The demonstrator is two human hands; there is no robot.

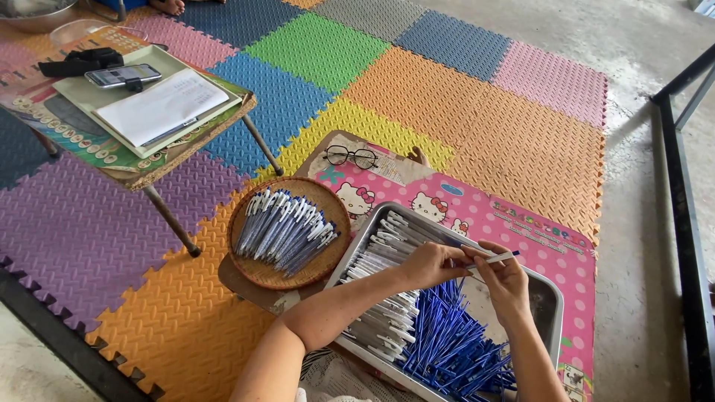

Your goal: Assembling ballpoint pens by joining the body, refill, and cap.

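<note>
Above the metal tray (547, 292) at lower right, left hand (432, 264) and right hand (509, 281) pinch one pen (491, 259) between closed fingers, keeping loose parts sorted beneath.

A bare concrete floor (640, 45) is covered by interlocking foam mats (417, 97) in purple, blue, green, orange, yellow and pink. A low folding table (149, 160) is seen at upper left, and what may be a dark metal frame (681, 186) at the right edge. The scene is evenly lit by daylight.

glasses (351, 156), phone (123, 75), papers (162, 106), sm. table (195, 138)
</note>
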